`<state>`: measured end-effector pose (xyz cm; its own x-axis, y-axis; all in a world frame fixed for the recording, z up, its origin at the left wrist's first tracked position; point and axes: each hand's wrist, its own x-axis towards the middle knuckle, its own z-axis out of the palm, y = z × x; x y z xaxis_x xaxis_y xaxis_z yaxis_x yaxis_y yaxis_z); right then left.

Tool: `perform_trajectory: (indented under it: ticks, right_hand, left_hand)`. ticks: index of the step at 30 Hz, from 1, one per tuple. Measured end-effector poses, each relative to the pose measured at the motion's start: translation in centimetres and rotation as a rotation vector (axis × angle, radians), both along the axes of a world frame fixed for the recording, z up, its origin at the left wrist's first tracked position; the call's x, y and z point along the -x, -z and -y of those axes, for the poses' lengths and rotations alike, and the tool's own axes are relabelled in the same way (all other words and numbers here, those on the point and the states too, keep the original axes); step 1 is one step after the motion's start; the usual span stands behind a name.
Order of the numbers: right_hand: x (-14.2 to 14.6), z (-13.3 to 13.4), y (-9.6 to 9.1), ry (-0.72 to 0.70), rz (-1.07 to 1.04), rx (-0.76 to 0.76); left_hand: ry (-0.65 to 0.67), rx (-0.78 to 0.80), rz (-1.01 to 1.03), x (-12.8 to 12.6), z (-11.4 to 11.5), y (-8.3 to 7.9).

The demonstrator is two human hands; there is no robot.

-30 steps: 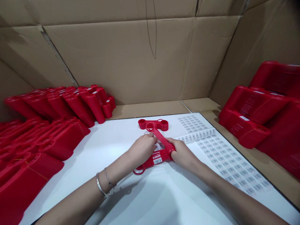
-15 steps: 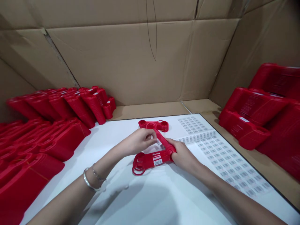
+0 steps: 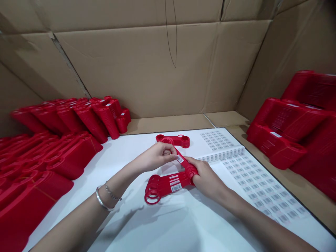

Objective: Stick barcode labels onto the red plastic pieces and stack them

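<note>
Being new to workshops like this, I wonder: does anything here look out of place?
One white strip of barcode labels lies slantwise across the larger white barcode-label sheet, breaking its neat rows.

barcode stickers [image 3: 258, 189]: too small to read | red plastic stacks [image 3: 309, 122]: cut off by right edge

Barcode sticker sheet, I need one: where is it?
In the head view, the barcode sticker sheet lies on the white table, right of the right hand.

Left hand [image 3: 157, 157] and right hand [image 3: 206, 180] grip fanned red plastic handles [image 3: 168, 185].
</note>
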<state>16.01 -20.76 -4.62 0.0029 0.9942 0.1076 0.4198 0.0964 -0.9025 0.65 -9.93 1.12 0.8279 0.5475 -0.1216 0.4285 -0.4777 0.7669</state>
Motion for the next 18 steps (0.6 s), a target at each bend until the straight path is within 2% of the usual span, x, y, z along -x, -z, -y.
perform_trajectory:
  ticks: [5, 8, 10, 15, 18]
  right_hand:
    - [0.1, 0.1, 0.0, -0.004, -0.032, 0.007]
    - [0.1, 0.1, -0.1, 0.004, -0.045, 0.006]
    - [0.2, 0.2, -0.2, 0.006, -0.065, 0.002]
    - [0.4, 0.6, -0.7, 0.020, -0.076, -0.042]
    - [0.7, 0.8, -1.0, 0.019, -0.080, -0.069]
  left_hand:
    - [-0.006, -0.056, -0.018, -0.2, 0.0, 0.0]
    - [-0.028, -0.177, -0.046, -0.3, 0.5, 0.0]
    - [-0.047, -0.355, -0.075, -0.4, 1.0, 0.2]
    - [-0.104, -0.991, -0.172, -0.9, 2.4, 1.3]
    - [-0.235, -1.181, -0.158, -1.1, 2.2, 2.0]
